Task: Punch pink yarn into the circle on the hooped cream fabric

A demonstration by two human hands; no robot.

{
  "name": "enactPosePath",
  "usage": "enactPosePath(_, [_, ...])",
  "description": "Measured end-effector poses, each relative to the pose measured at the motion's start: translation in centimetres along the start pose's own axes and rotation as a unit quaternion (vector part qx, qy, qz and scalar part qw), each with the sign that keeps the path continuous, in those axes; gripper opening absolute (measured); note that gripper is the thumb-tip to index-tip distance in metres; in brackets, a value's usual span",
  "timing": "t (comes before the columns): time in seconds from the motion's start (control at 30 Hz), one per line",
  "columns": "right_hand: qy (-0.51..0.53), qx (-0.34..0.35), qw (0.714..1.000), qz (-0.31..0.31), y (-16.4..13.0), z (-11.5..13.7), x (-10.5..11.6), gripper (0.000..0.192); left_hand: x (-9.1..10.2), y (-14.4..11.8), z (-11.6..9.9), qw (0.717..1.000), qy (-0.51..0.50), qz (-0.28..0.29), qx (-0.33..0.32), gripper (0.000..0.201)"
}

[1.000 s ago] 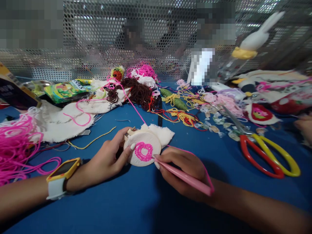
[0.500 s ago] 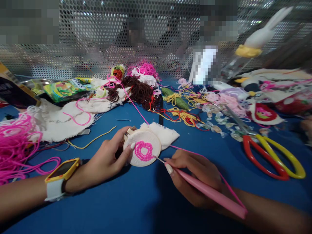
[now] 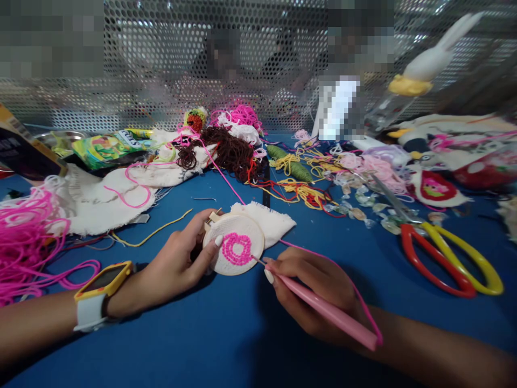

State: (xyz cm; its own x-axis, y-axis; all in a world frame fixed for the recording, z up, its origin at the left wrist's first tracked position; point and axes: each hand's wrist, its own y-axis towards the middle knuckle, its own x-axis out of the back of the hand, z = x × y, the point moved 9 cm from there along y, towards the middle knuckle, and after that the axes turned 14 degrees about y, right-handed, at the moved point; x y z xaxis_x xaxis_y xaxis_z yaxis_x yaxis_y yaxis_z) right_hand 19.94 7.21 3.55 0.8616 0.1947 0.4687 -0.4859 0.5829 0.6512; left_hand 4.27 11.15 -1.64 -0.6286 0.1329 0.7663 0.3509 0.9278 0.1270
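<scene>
The small embroidery hoop [image 3: 233, 244] rests on the blue table [image 3: 226, 345] near its middle, stretched with cream cloth bearing a pink looped ring; frayed cloth spills past its far edge; the left hand [image 3: 173, 268] clasps its rim, thumb on the cloth; the right hand [image 3: 313, 291] grips the pink punch needle [image 3: 329, 314], metal tip touching the ring; the hoop's clamp is half hidden behind fingers.

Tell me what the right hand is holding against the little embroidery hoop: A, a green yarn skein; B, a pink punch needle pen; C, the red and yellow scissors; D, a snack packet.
B: the right hand grips a pink punch needle pen, its metal tip touching the embroidery hoop that the left hand steadies.
</scene>
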Motion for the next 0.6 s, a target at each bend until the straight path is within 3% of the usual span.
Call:
enactPosePath(0.27, [0.039,-0.006,0.999,0.033,-0.4,-1.5,-1.0,0.016,0.0,-0.1,-0.1,1.000,0.027,-0.002,-0.013,0.041])
enactPosePath(0.6, [0.014,-0.001,1.000,-0.010,-0.1,0.1,1.1,0.015,0.1,-0.1,0.1,0.999,0.031,-0.002,0.004,0.041])
